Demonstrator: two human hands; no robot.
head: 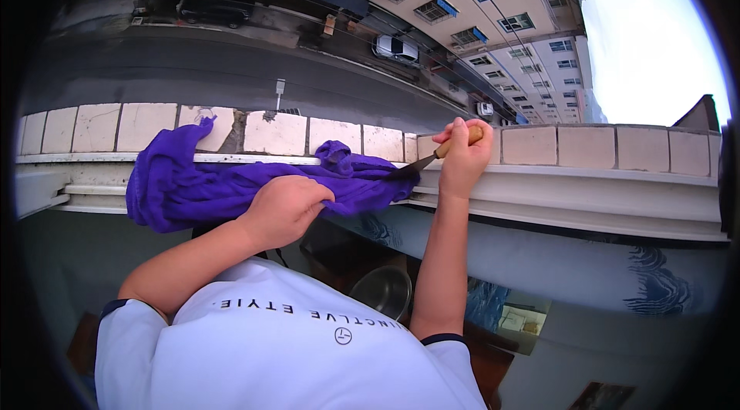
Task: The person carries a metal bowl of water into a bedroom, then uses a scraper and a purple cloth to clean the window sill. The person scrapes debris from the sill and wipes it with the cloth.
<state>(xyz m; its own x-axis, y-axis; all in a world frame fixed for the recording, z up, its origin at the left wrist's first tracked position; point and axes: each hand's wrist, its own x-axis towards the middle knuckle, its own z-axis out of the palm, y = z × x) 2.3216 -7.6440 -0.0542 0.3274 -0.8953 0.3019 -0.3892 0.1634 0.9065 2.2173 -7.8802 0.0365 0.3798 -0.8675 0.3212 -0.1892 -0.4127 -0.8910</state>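
Note:
A purple cloth (219,184) lies bunched along the white window track (98,190) on the sill. My left hand (289,207) pinches the cloth's near edge between thumb and fingers. My right hand (467,150) is closed around the wooden handle (458,142) of a flat-bladed tool, perhaps a putty knife or scraper. Its dark metal blade (413,169) points left and down onto the cloth's right end. The blade's tip cannot be made out clearly against the folds. One knotted part of the cloth stands up beside the outer rail, and its left end drapes over onto the tiles.
Pale tiles (274,132) form the outer ledge, with a street (219,66) and parked cars far below. A white sash frame (40,193) stands at the left. Inside, a metal basin (383,292) sits below the sill, near a patterned curtain or panel (543,271).

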